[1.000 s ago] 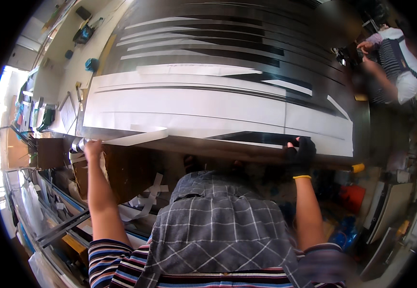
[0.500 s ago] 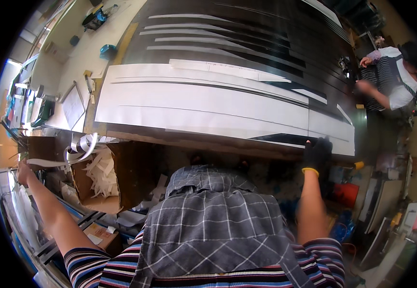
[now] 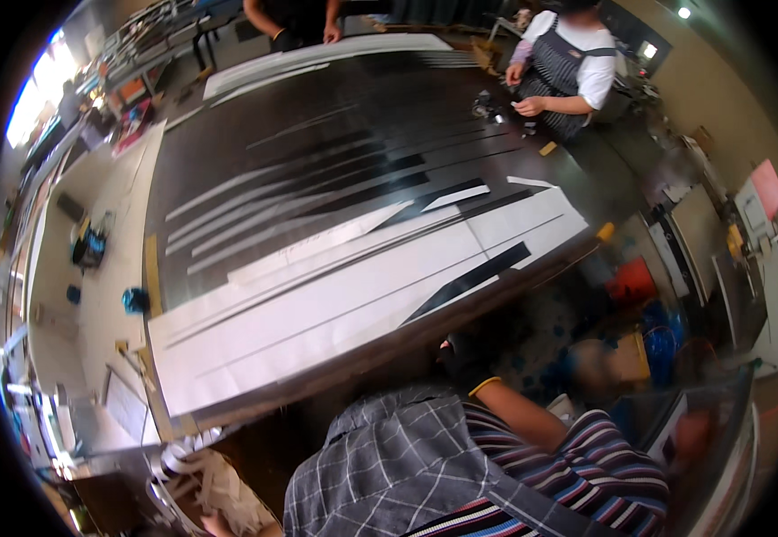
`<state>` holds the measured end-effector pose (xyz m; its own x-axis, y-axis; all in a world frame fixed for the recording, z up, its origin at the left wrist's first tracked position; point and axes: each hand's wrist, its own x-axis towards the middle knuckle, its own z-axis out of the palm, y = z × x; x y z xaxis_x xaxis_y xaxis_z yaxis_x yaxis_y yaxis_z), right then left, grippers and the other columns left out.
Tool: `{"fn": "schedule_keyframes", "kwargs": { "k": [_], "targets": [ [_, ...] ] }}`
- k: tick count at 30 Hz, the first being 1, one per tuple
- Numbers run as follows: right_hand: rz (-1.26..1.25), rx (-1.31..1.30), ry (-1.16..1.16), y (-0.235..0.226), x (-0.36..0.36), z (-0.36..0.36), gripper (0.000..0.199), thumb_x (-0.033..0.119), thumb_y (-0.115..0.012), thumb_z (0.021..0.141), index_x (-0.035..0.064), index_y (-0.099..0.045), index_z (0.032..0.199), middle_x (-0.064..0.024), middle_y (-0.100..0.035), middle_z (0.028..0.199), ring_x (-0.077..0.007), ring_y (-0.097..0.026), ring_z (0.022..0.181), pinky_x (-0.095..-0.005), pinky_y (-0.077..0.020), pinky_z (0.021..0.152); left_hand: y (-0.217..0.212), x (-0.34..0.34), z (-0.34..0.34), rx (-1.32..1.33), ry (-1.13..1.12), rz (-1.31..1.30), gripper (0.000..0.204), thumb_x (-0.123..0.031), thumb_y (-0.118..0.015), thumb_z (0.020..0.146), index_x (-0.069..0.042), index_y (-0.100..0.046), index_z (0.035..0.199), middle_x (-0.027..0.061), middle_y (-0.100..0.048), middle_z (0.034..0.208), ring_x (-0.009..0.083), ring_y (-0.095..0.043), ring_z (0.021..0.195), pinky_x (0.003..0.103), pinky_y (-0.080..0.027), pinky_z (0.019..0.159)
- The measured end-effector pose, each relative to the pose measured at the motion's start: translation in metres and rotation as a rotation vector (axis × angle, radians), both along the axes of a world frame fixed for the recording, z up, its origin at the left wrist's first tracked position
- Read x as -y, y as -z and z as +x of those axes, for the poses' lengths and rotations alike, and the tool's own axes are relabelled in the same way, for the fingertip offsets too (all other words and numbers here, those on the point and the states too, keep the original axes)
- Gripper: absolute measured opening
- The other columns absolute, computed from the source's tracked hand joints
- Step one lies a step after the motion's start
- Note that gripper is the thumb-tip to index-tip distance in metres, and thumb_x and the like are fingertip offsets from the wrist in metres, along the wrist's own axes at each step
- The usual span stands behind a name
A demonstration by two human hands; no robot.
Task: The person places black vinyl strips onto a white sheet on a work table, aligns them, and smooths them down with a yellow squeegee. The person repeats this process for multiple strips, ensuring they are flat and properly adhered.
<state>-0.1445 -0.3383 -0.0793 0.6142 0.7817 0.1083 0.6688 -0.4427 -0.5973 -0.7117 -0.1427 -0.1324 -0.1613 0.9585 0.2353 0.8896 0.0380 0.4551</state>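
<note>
My right hand (image 3: 462, 358), in a black glove with a yellow band at the wrist, hangs just off the table's near edge. Its dark fingers blur into the shadow, and whether they hold anything does not show. My left hand (image 3: 215, 523) is low at the picture's bottom edge, over white paper strips (image 3: 219, 479) in a cardboard box (image 3: 268, 461); its grip is cut off and blurred. A long white sheet (image 3: 264, 365) with dark lines lies along the near side of the dark table (image 3: 228, 134). A pointed black piece (image 3: 474, 279) rests at its near right edge.
Several pale and black strips (image 3: 255, 201) spread over the middle of the table. One person (image 3: 559, 76) in a striped apron stands at the far right; another person's hands (image 3: 331, 34) are at the far edge. A red container (image 3: 631, 282) stands right of the table.
My view has swung right and upward, bringing the far edge into sight. My right hand has left the sheet's edge. My left hand, earlier out left with a white strip, is now over the box.
</note>
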Motion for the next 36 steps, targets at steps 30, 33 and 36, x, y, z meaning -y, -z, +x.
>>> {"fn": "schedule_keyframes", "kwargs": {
  "k": [30, 33, 36],
  "targets": [
    [-0.046, 0.429, -0.417, -0.036, 0.034, 0.159, 0.062, 0.036, -0.080, 0.073, 0.0023, -0.054, 0.119, -0.0246, -0.047, 0.139, -0.0482, -0.037, 0.134, -0.0577, -0.0298, 0.112, 0.068, 0.138, 0.205, 0.229, 0.294, -0.953, 0.033, -0.028, -0.064, 0.085, -0.001, -0.069, 0.103, 0.0211, -0.071, 0.100, 0.0342, -0.068, 0.099, 0.041, -0.052, 0.086],
    [-0.080, 0.438, -0.418, -0.026, 0.042, 0.167, 0.047, 0.019, -0.081, 0.070, 0.0056, -0.061, 0.109, -0.0153, -0.052, 0.134, -0.0396, -0.044, 0.129, -0.0545, -0.0336, 0.110, 0.040, 0.134, 0.243, 0.263, 0.318, -0.934, 0.032, -0.026, -0.064, 0.085, 0.001, -0.068, 0.103, 0.0208, -0.071, 0.098, 0.0343, -0.068, 0.096, 0.040, -0.052, 0.084],
    [0.092, 0.529, -0.444, -0.009, 0.043, 0.175, 0.032, 0.007, -0.076, 0.069, 0.0075, -0.064, 0.098, -0.0111, -0.058, 0.126, -0.0348, -0.050, 0.125, -0.0523, -0.0368, 0.109, 0.003, 0.124, 0.290, 0.271, 0.365, -0.903, 0.031, -0.023, -0.063, 0.086, 0.002, -0.067, 0.103, 0.0202, -0.071, 0.096, 0.0317, -0.068, 0.095, 0.038, -0.052, 0.084]
  ]
}}
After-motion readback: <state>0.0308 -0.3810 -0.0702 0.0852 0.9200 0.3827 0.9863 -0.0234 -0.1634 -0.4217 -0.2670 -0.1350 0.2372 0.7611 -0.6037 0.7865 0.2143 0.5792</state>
